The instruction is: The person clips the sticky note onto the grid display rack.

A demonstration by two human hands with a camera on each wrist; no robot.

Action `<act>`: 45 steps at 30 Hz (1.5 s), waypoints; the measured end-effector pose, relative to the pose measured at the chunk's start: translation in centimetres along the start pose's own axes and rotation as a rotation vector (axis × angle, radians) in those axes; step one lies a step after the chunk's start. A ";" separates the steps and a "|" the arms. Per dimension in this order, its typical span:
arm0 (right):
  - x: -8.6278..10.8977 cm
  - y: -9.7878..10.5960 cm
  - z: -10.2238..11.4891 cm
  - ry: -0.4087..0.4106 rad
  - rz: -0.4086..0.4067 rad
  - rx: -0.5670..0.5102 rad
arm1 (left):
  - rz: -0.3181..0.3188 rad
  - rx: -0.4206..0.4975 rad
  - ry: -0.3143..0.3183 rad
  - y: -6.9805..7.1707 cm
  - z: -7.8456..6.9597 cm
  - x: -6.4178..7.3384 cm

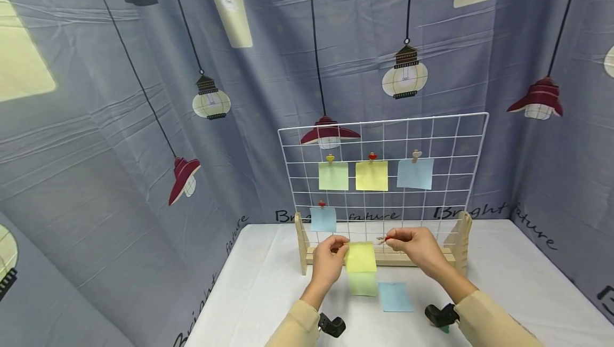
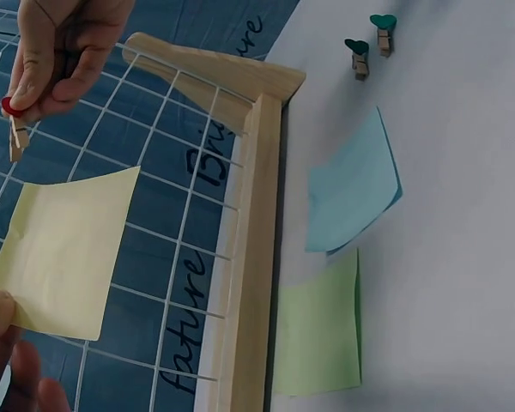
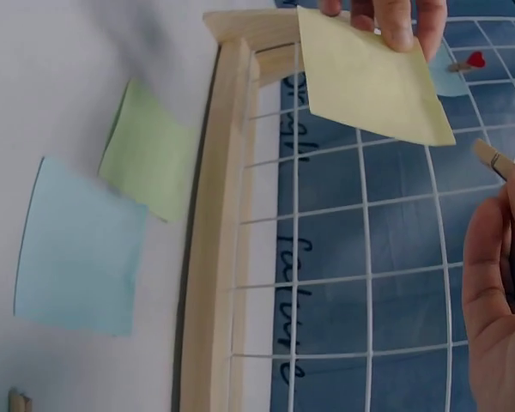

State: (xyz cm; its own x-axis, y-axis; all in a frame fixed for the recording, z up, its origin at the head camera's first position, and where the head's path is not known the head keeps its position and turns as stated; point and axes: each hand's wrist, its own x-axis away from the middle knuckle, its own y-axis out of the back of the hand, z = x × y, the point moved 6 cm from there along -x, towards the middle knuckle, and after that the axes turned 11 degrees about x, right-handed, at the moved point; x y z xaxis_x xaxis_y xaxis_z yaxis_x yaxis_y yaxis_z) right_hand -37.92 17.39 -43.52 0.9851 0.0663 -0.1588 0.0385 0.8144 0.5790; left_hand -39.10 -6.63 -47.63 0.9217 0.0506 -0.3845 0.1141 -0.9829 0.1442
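Note:
My left hand (image 1: 328, 261) pinches the upper left corner of a yellow sticky note (image 1: 361, 256) in front of the white wire grid (image 1: 438, 198). To its right, my right hand (image 1: 416, 248) pinches a small wooden clothespin (image 3: 491, 158) with a red heart on it, apart from the note. Higher on the grid, clips hold a green note (image 1: 333, 176), a second yellow note (image 1: 371, 176) and a blue note (image 1: 415, 174). A smaller-looking blue note (image 1: 323, 219) hangs below them at the left under a red heart clip.
On the white table (image 1: 259, 283) lie green notes (image 2: 319, 330) and blue notes (image 1: 395, 297). Two clothespins with green hearts (image 2: 384, 34) lie beyond them. Wooden feet (image 1: 462, 240) and a wooden bar (image 2: 253, 257) support the grid. A patterned curtain surrounds the table.

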 end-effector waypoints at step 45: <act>-4.1 0.2 4.5 0.002 -0.064 0.067 | -0.146 0.020 0.015 0.0 -2.3 -4.7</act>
State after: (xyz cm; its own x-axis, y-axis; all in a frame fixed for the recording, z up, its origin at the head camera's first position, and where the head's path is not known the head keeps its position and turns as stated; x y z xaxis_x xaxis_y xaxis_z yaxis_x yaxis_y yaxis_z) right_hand -41.17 14.66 -39.15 0.9799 0.0163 -0.1987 0.1127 0.7769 0.6194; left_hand -42.58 -6.46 -43.77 0.9013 0.1956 -0.3864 0.2400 -0.9683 0.0697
